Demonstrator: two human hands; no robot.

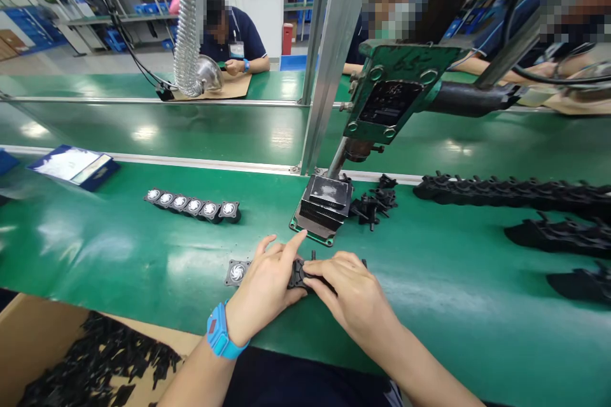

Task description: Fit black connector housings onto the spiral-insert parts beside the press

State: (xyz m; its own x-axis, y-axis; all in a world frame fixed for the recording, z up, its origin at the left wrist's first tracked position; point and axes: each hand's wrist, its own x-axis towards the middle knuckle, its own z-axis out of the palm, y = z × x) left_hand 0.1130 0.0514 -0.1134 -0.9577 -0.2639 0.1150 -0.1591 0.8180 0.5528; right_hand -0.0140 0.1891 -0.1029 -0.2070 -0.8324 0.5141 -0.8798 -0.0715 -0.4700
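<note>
A black plastic part (296, 275) is held low over the green table, between my two hands. My left hand (266, 275) grips it from the left with the thumb below, its index finger stretched toward the press. Closed on the same part from the right is my right hand (354, 286), its thumb and fingers pinched together. My fingers hide much of the part. Just left of it lies a small square fan-like piece (236, 273) with a white swirl, partly behind my left hand. Another row of such pieces (194, 206) sits farther left.
A green press head (391, 92) stands over a stepped metal block (327, 194). Loose black parts (370, 206) lie beside it, and rows of black parts (515, 191) run along the right. A cardboard box (42, 324) of black pieces is lower left. People sit across the bench.
</note>
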